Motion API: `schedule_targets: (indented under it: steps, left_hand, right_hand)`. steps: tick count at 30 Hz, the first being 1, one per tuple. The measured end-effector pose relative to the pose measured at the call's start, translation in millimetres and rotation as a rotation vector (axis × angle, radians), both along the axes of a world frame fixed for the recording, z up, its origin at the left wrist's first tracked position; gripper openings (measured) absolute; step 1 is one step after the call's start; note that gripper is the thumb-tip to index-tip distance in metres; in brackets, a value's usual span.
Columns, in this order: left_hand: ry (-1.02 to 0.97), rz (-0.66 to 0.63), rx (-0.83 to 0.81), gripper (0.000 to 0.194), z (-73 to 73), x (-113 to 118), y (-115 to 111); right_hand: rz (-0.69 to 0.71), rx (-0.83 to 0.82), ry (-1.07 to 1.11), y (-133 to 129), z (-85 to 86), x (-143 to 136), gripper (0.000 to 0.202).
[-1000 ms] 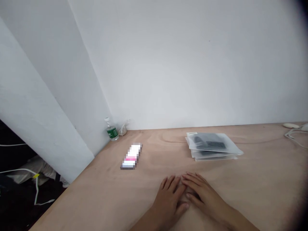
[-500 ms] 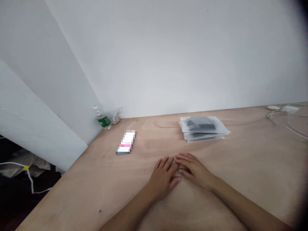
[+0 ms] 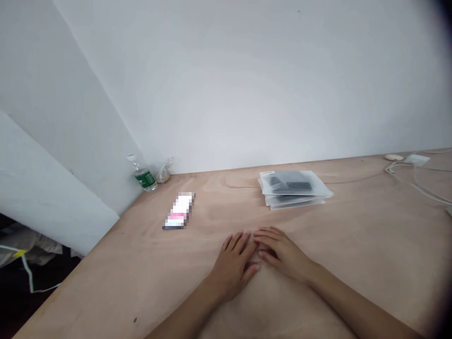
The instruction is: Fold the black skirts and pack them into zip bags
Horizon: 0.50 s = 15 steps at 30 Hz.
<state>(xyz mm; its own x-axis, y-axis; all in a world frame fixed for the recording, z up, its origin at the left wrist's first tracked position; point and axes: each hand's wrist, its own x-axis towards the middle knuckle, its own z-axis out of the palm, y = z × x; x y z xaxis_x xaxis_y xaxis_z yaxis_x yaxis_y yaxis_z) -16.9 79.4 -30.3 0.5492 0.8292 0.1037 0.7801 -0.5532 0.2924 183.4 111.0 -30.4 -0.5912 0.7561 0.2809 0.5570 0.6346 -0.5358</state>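
Observation:
My left hand (image 3: 233, 261) lies flat on the wooden tabletop (image 3: 148, 278), fingers stretched out and holding nothing. Beside it rests my right hand (image 3: 282, 252), palm down, its fingertips meeting those of the left. Beyond my hands is a stack of translucent plastic sleeves (image 3: 294, 188) with dark flat contents that I cannot make out. Left of the stack lies a phone (image 3: 179, 211), its lit screen blurred into blocks.
A clear bottle with a green label (image 3: 145, 179) and a small tied plastic bag (image 3: 163, 174) stand in the back left corner by the wall. White cables (image 3: 399, 169) and a round white object (image 3: 393, 157) lie at the back right.
The whole view has shifted slightly, so the things on the table appear a little further left. Both hands stay resting on the tabletop.

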Motion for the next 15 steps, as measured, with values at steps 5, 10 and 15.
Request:
schedule_targets:
  steps: [5, 10, 15]
  left_hand:
    - [0.001, 0.005, -0.004, 0.049, 0.5, -1, 0]
    - [-0.004, 0.013, -0.017, 0.047, 1.3, 1, -1]
    - [0.01, 0.02, -0.032, 0.047, 5.4, 1, -1]
  right_hand:
    - [-0.287, -0.437, 0.677, 6, 13.7, 0, 0.027]
    - [-0.648, -0.65, 1.134, 35, 30.5, 27, 0.031]
    - [-0.817, -0.693, 1.323, 59, 33.1, 56, 0.024]
